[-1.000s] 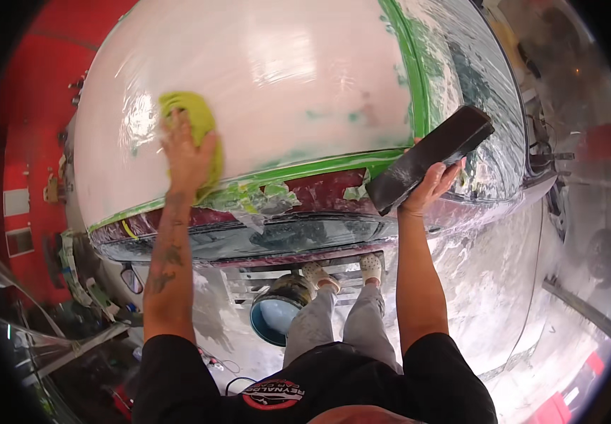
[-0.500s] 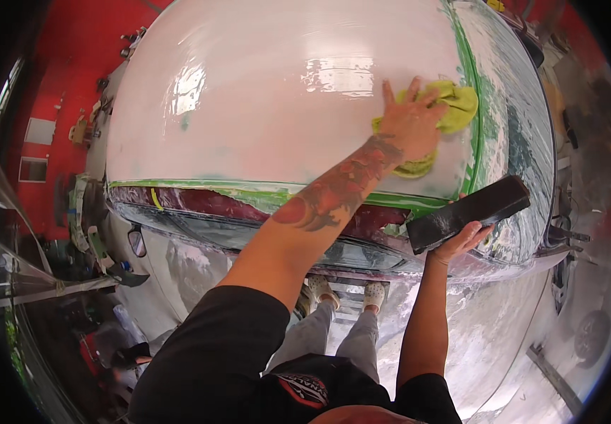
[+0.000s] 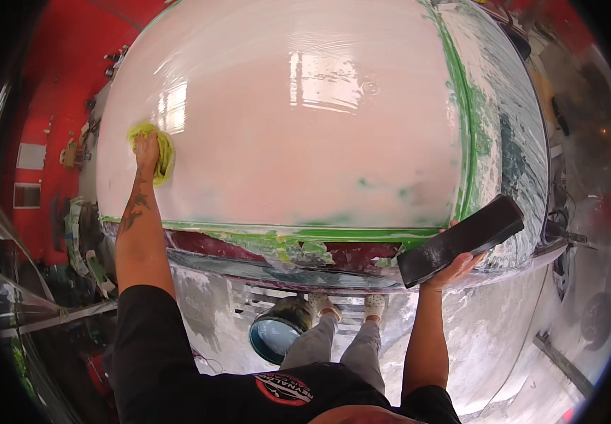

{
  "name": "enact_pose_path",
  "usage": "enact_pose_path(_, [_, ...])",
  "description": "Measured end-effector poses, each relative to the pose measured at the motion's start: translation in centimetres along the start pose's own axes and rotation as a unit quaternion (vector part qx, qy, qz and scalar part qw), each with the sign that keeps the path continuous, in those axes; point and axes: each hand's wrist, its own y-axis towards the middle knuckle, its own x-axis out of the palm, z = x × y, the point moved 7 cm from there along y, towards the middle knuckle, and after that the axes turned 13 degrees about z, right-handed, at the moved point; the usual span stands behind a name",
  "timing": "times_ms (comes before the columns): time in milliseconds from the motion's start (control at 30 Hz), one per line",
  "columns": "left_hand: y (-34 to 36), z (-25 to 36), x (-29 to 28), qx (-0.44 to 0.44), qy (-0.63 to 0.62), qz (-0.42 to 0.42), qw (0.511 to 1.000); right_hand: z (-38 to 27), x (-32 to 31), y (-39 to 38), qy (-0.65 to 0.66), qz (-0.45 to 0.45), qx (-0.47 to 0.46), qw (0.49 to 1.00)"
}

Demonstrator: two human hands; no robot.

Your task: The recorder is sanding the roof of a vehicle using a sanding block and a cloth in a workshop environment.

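The left hand [image 3: 146, 151] is on a yellow-green cloth [image 3: 166, 160], which lies bunched on the left part of the pale, glossy car roof [image 3: 277, 155]. I cannot tell if the fingers clench this cloth or only press on it; the palm is turned down, probably so that the cloth stays flat against the curved surface. The right hand [image 3: 454, 271] is grasping a long black block [image 3: 464, 239] from below and the near side, with fingertips showing at its far edge. The block is tilted, its right end farther away, above the near right corner of the roof; whether it touches the car, I cannot tell. It seems to be held aside in this way so that the left arm has free room. Green tape [image 3: 469, 141] follows the right and near edges of the roof, perhaps to protect the parts next to it. A bucket [image 3: 288, 309] with bluish inside stands near, just left of the person's light shoes [image 3: 374, 305], likely for easy reach
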Motion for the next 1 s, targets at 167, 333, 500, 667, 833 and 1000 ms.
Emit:
enact_pose_path(167, [-2.1,26.4,-3.0,0.015,-0.285,0.034,0.958,-1.6,-2.3,2.1,-0.049,-0.001,-0.054,0.997])
enact_pose_path(333, [-7.2,55.4,-13.9,0.211,-0.321,0.014,0.923,0.2,-3.1,1.5,-0.006,0.013,-0.031,0.999])
enact_pose_path(500, [-18.0,71.7,-20.6,0.385,-0.369,0.012,0.846,0.4,-1.9,0.5,0.000,0.001,-0.025,1.000])
enact_pose_path(667, [-16.3,71.3,-20.0,0.385,-0.353,-0.044,0.852,-0.3,-1.4,1.0,0.001,0.002,-0.003,1.000])
enact_pose_path(833, [-5.1,58.0,-14.7,0.219,-0.333,-0.065,0.915,-0.4,-2.3,1.3,-0.012,0.017,-0.010,1.000])
enact_pose_path(1000, [5.5,33.6,-5.0,0.009,-0.276,-0.033,0.961,-0.9,-2.6,1.5,-0.035,0.006,-0.021,0.999])
